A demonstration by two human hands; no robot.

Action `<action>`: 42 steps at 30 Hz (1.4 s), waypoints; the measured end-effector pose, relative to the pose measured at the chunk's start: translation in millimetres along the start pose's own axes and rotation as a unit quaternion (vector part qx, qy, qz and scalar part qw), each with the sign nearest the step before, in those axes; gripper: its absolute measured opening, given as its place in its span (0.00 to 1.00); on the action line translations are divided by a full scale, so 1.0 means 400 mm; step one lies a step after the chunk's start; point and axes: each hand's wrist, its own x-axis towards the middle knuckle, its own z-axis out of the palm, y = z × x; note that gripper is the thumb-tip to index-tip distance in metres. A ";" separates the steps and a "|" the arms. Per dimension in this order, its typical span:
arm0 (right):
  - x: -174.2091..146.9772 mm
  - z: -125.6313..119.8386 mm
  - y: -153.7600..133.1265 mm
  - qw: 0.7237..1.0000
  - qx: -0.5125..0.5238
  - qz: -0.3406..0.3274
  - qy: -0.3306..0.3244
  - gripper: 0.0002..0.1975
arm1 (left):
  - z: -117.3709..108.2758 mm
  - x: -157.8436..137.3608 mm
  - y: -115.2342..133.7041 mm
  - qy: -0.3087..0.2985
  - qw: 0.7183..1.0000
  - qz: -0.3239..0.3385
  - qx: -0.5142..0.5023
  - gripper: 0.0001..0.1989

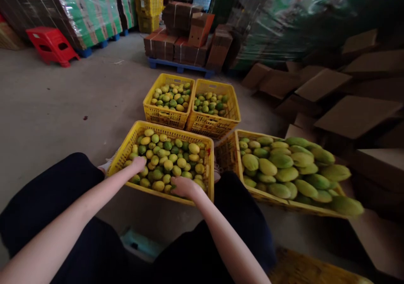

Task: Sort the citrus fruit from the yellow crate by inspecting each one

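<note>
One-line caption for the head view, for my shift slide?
Both hands, left hand and right hand, reach into the nearest yellow crate of small yellow-green fruit, three more fruit crates around it.

— How was the light around the near yellow crate (164, 193)?
— Dim and flat, soft shadow under it, no glare.
— And the sharpness?
— Fair at the crate; right of it the mangoes (293, 170) and cardboard boxes (356, 115) smeared and bowed toward the edge.

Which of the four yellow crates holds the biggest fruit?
The yellow plastic crate on the right, heaped with large green mangoes. The other three hold small round yellow-green fruit, including the near crate both hands reach into.
</note>
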 end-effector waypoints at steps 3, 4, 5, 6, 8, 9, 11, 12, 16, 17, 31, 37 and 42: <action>-0.008 0.010 -0.013 0.999 -0.055 -0.001 0.004 0.19 | -0.017 0.034 0.095 0.003 0.996 0.072 0.050 0.14; -0.008 0.011 -0.013 0.998 -0.066 0.004 0.008 0.19 | -0.018 0.045 0.126 0.005 0.993 0.097 0.062 0.13; -0.006 0.010 -0.013 0.997 -0.075 0.008 0.010 0.18 | -0.017 0.056 0.154 0.010 0.989 0.125 0.074 0.13; -0.002 0.009 -0.012 0.997 -0.082 0.013 0.012 0.18 | -0.014 0.067 0.178 0.015 0.984 0.155 0.088 0.14; 0.006 0.005 -0.011 0.996 -0.089 0.017 0.017 0.18 | -0.001 0.090 0.213 0.021 0.971 0.209 0.116 0.15; 0.010 0.003 -0.012 0.996 -0.091 0.015 0.020 0.18 | 0.008 0.101 0.222 0.022 0.965 0.229 0.128 0.16; 0.015 -0.002 -0.016 0.996 -0.091 0.005 0.023 0.18 | 0.026 0.122 0.224 0.019 0.960 0.244 0.135 0.18; 0.016 -0.003 -0.020 0.996 -0.091 -0.001 0.024 0.19 | 0.034 0.131 0.217 0.020 0.960 0.247 0.131 0.20; 0.010 -0.001 -0.031 0.995 -0.096 -0.009 0.024 0.18 | 0.043 0.154 0.153 0.035 0.961 0.266 0.066 0.22; 0.008 0.002 -0.033 0.995 -0.097 -0.010 0.024 0.18 | 0.039 0.156 0.132 0.034 0.962 0.269 0.042 0.22; 0.102 -0.009 0.042 0.970 -0.093 0.053 0.218 0.20 | 0.105 -0.020 -0.023 -0.117 0.947 0.271 0.129 0.32; 0.215 -0.120 0.200 0.946 -0.091 0.211 0.230 0.25 | 0.126 -0.025 -0.038 -0.127 0.968 0.215 0.020 0.30; 0.269 -0.142 0.208 0.940 -0.102 0.235 0.226 0.28 | 0.131 -0.007 -0.053 -0.103 0.978 0.179 -0.013 0.32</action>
